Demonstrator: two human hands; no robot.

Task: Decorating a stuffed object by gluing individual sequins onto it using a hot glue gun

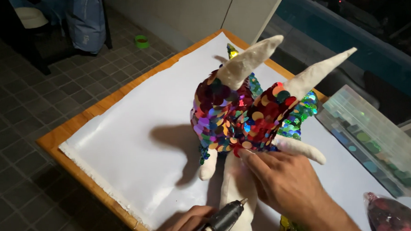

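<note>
A white soft toy animal (237, 182), its body covered in multicoloured sequins (237, 119), stands on a white sheet (137, 127) over a wooden table (60, 138). Two long white pointed parts (258, 56) stick up from it. My right hand (285, 181) presses its fingertips onto the sequins at the toy's lower edge. My left hand (184, 223), at the bottom of the view, grips a dark glue gun (225, 217) whose nozzle points up toward the toy's white belly.
A clear compartment box (375, 141) of coloured sequins lies at the table's right edge. A bag of red sequins (391, 213) sits at bottom right. A green tape roll (142, 40) lies on the tiled floor, near a dark chair and a blue bag (86, 21).
</note>
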